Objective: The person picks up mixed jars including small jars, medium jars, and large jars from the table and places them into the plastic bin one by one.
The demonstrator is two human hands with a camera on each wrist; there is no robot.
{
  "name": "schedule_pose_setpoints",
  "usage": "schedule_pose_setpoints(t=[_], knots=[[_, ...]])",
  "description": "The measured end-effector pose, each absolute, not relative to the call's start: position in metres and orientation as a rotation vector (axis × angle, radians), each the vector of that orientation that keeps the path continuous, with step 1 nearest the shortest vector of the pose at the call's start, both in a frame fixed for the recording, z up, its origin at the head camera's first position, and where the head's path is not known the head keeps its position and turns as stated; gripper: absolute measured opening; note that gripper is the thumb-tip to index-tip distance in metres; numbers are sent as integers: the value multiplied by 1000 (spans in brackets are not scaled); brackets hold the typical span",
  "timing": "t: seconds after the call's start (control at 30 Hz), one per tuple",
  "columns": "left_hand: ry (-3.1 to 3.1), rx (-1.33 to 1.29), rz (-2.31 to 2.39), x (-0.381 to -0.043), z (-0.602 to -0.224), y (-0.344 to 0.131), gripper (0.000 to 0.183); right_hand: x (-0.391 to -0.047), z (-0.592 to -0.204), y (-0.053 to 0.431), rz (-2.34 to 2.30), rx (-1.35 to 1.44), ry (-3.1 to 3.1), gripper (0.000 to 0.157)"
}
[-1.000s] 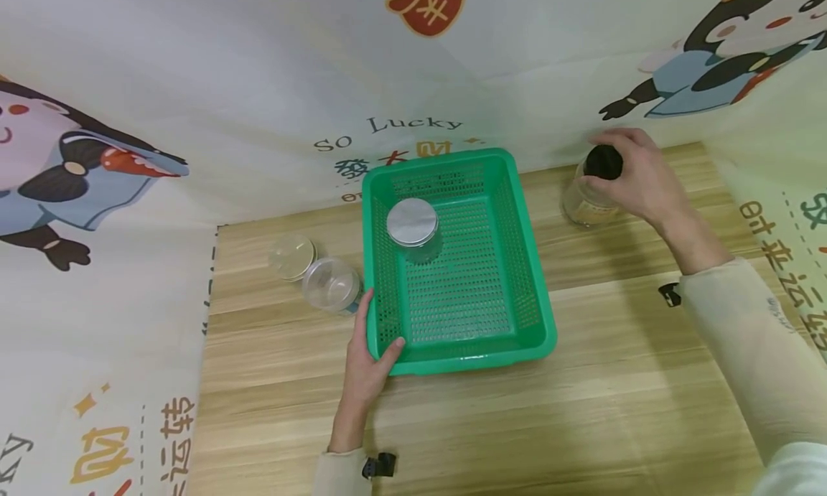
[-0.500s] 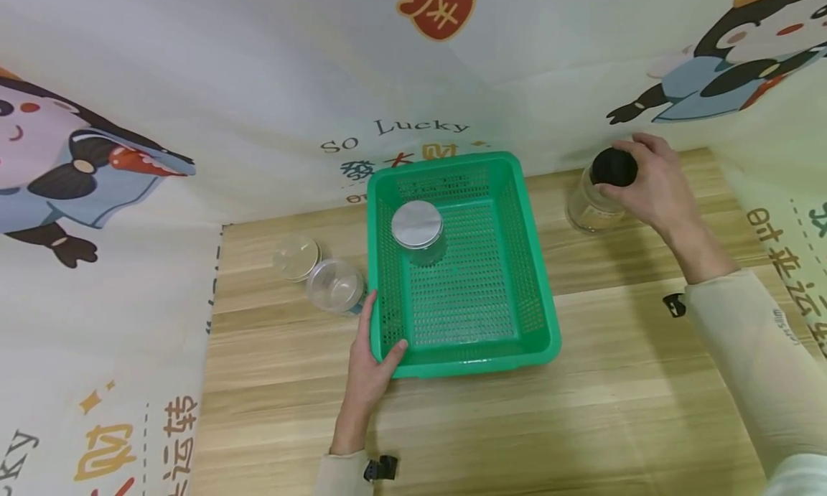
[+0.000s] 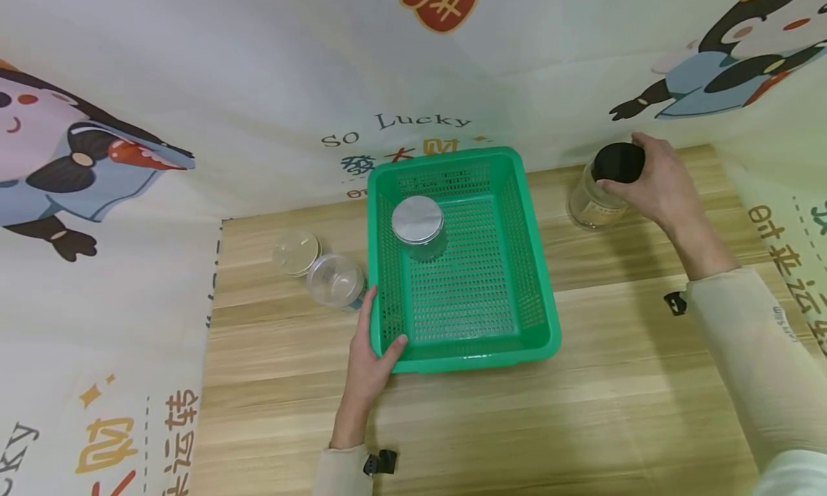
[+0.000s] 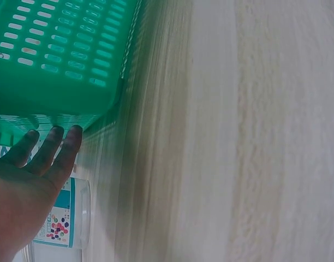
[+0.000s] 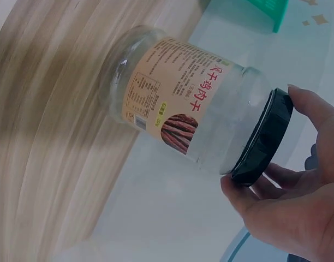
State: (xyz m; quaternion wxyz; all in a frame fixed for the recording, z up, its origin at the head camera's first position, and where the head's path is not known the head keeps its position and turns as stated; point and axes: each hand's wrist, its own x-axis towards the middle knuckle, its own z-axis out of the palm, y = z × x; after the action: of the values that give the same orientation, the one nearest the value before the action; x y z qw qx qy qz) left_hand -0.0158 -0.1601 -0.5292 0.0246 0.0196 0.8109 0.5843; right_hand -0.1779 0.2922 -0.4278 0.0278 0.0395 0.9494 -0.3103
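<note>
My right hand point(image 3: 665, 184) grips the black lid point(image 3: 618, 164) at the mouth of a clear jar point(image 5: 172, 98). Thumb and fingers press opposite edges of the lid. The jar's label is tan and shows brown meat strips, and its base is on the table. At the left front corner of the green perforated basket point(image 3: 472, 362), my left hand point(image 3: 368, 363) holds the side, thumb over the rim and fingers along the outer wall. Inside the basket stands a small clear jar with a silver lid point(image 3: 417, 220).
Left of the basket are a clear plastic container point(image 3: 336, 282) with a label and, beside it, another clear round piece point(image 3: 297, 253) with a pale disc. Printed cloth point(image 3: 258, 108) rises behind the wooden table point(image 3: 271, 381) and at both sides.
My right hand and the black lid have shifted slightly to the right, and more of the lid's top shows. My left hand and the basket keep their places; the head view drifts slightly.
</note>
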Motion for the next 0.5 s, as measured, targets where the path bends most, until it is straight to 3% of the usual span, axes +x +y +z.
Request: schedule_pose_setpoints(t=[0.5], knots=[[2532, 108, 1847, -15, -533, -160, 87, -176, -433, 291, -928, 134, 2932, 89]])
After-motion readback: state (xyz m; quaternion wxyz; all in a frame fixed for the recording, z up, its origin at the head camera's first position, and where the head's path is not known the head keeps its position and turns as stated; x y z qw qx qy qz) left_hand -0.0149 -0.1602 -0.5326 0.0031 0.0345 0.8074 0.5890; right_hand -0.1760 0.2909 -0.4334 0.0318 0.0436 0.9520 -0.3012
